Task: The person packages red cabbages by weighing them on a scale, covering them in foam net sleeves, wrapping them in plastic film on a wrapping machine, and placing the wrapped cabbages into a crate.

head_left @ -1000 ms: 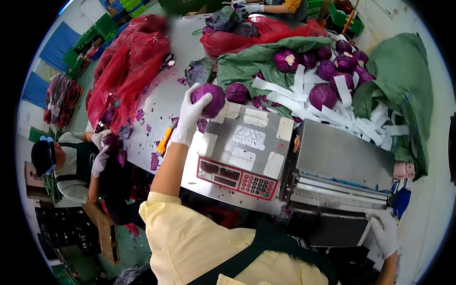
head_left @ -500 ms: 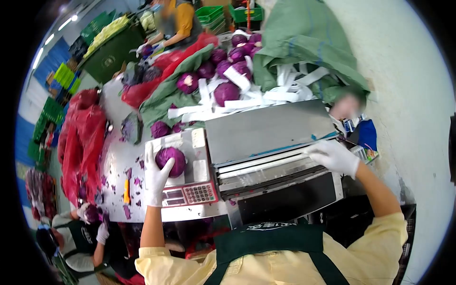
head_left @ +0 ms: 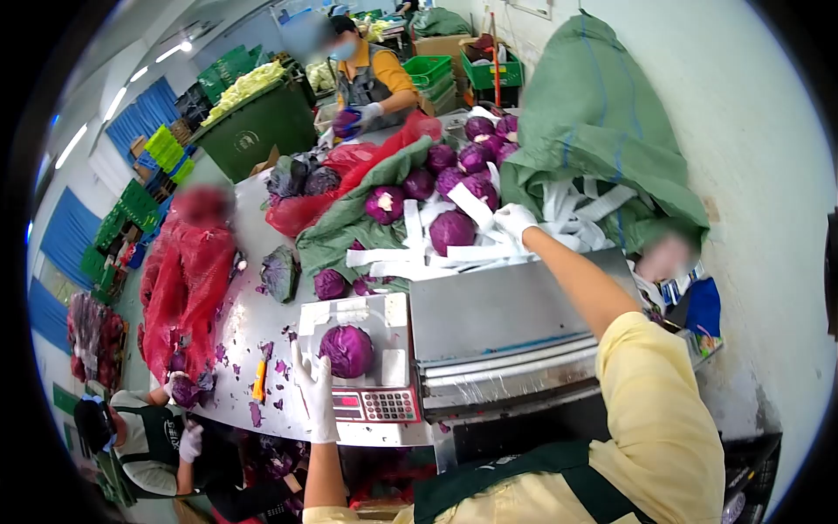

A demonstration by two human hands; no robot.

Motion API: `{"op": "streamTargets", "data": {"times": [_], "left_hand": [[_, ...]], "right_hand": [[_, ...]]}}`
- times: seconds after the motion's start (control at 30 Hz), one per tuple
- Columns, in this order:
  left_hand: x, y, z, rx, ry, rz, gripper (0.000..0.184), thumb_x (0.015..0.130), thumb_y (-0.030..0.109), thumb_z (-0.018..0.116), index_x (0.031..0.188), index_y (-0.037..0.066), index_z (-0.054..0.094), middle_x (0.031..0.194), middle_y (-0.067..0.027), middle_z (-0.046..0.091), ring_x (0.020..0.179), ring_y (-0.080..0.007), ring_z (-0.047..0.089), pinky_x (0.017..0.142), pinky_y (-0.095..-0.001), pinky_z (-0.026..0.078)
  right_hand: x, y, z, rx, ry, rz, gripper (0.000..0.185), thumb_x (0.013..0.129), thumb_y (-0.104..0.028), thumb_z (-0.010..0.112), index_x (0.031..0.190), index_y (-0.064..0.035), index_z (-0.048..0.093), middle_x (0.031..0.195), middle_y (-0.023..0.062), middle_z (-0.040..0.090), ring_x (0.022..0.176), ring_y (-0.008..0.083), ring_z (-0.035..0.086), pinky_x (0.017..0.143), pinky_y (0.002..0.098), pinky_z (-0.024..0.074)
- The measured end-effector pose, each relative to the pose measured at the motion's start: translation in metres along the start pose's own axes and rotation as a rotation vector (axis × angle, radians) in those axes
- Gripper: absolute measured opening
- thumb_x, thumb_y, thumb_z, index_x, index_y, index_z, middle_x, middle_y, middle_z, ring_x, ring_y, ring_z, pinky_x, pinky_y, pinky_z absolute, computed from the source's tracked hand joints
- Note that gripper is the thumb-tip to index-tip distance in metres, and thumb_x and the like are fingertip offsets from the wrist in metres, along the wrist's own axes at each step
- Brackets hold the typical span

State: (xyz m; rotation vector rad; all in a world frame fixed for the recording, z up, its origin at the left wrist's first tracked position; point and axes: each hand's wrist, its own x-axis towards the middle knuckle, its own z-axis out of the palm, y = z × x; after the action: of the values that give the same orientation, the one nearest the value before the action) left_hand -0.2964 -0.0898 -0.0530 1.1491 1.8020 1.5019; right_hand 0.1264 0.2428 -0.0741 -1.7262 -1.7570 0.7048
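A purple cabbage rests on the plate of the weighing scale, whose red display is lit. Just left of it, my left hand, in a white glove, is open with fingers raised and holds nothing. My right hand, also gloved, reaches over the flat metal lid of the wrapping machine to the pile of white strips. Its fingers are together at the strips' edge; what they hold, if anything, is too small to make out. Another cabbage lies among the strips.
Several cabbages lie on green sacking behind the strips. A yellow-handled cutter and leaf scraps lie left of the scale. Red net bags cover the table's left side. Co-workers handle cabbages at the lower left and the far end.
The cabbage has gone from my left hand's hold onto the scale, and that hand has opened beside it. My right hand has moved from the machine's front up to the strips. The view has shifted.
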Motion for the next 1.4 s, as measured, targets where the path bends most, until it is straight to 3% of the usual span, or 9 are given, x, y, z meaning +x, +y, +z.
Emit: {"op": "streamTargets", "data": {"times": [0.17, 0.23, 0.33, 0.57, 0.67, 0.77, 0.97, 1.17, 1.4], "left_hand": [[-0.025, 0.007, -0.003, -0.034, 0.238, -0.006, 0.059, 0.096, 0.013, 0.057, 0.148, 0.005, 0.03, 0.151, -0.0168, 0.032, 0.139, -0.0302, 0.033, 0.113, -0.0427, 0.026], [-0.039, 0.021, 0.004, -0.038, 0.438, 0.16, 0.033, 0.095, 0.004, 0.057, 0.127, -0.002, 0.054, 0.122, -0.0137, 0.06, 0.113, -0.0208, 0.057, 0.098, -0.0324, 0.044], [-0.067, 0.064, 0.017, -0.14, 0.428, 0.139, 0.011, 0.094, 0.006, 0.062, 0.096, -0.003, 0.065, 0.09, -0.0034, 0.064, 0.081, -0.0113, 0.059, 0.078, -0.0249, 0.048], [-0.108, 0.146, 0.111, -0.642, 0.027, 0.07, 0.023, 0.089, 0.002, 0.064, 0.112, -0.001, 0.065, 0.108, -0.0102, 0.067, 0.102, -0.0191, 0.063, 0.093, -0.0302, 0.048], [-0.141, 0.135, 0.103, -0.656, -0.26, -0.125, 0.012, 0.093, 0.009, 0.063, 0.099, 0.001, 0.069, 0.094, -0.005, 0.07, 0.08, -0.0099, 0.063, 0.075, -0.0241, 0.052], [-0.179, 0.135, 0.101, -0.879, -0.297, -0.271, 0.032, 0.092, 0.008, 0.064, 0.122, 0.001, 0.055, 0.088, -0.0077, 0.067, 0.079, -0.0123, 0.064, 0.072, -0.0237, 0.053], [-0.246, 0.113, 0.116, -0.833, -0.113, -0.14, 0.012, 0.089, 0.009, 0.069, 0.095, 0.002, 0.061, 0.09, -0.0072, 0.068, 0.075, -0.0106, 0.062, 0.069, -0.0228, 0.051], [-0.279, 0.088, 0.099, 0.061, 0.41, 0.346, 0.008, 0.084, 0.003, 0.069, 0.088, 0.005, 0.062, 0.099, -0.0096, 0.06, 0.09, -0.0167, 0.055, 0.076, -0.0293, 0.045], [-0.264, 0.057, 0.063, -0.955, -0.022, -0.333, 0.025, 0.101, 0.027, 0.052, 0.106, 0.003, 0.056, 0.087, -0.0017, 0.056, 0.075, -0.0076, 0.054, 0.065, -0.021, 0.045]], "right_hand": [[0.019, -0.01, 0.042, -0.311, 0.116, 0.143, 0.03, 0.079, -0.035, 0.062, 0.086, -0.0077, 0.073, 0.091, 0.0173, 0.07, 0.086, 0.0329, 0.067, 0.079, 0.0431, 0.0518], [-0.007, -0.036, 0.027, -0.37, 0.257, -0.177, 0.023, 0.079, -0.033, 0.062, 0.083, -0.0118, 0.07, 0.099, 0.013, 0.067, 0.093, 0.0318, 0.064, 0.083, 0.0458, 0.0506], [-0.08, -0.09, -0.012, -0.28, 0.081, -0.539, 0.019, 0.081, -0.028, 0.062, 0.074, -0.0106, 0.062, 0.08, 0.009, 0.064, 0.086, 0.0312, 0.061, 0.082, 0.0414, 0.0471], [-0.3, -0.148, -0.09, -0.034, -0.469, -0.804, 0.016, 0.082, -0.023, 0.065, 0.077, -0.009, 0.058, 0.071, 0.011, 0.059, 0.066, 0.0309, 0.059, 0.069, 0.0382, 0.0486], [-0.351, -0.145, -0.109, 0.188, -0.781, -0.489, 0.019, 0.087, -0.023, 0.064, 0.084, -0.0047, 0.062, 0.079, 0.0075, 0.065, 0.073, 0.0198, 0.064, 0.065, 0.0321, 0.0491], [-0.374, -0.124, -0.119, 0.916, -1.094, -0.072, 0.024, 0.097, -0.021, 0.055, 0.092, 0.0012, 0.064, 0.085, 0.0083, 0.067, 0.072, 0.013, 0.064, 0.069, 0.0271, 0.0526], [-0.424, -0.101, -0.04, 0.905, -0.672, -0.161, 0.031, 0.096, -0.021, 0.062, 0.118, 0.0003, 0.059, 0.102, -0.0011, 0.061, 0.094, 0.0079, 0.054, 0.085, 0.023, 0.0459], [-0.463, -0.096, 0.01, 1.015, -0.602, -0.053, 0.014, 0.09, -0.015, 0.069, 0.095, -0.0025, 0.064, 0.103, 0.0033, 0.062, 0.092, 0.0103, 0.056, 0.084, 0.0252, 0.0473], [-0.433, -0.092, 0.038, 0.989, -0.775, 0.125, 0.017, 0.099, -0.019, 0.055, 0.094, -0.0039, 0.058, 0.084, 0.0027, 0.062, 0.079, 0.0081, 0.058, 0.071, 0.0222, 0.0502]]}}
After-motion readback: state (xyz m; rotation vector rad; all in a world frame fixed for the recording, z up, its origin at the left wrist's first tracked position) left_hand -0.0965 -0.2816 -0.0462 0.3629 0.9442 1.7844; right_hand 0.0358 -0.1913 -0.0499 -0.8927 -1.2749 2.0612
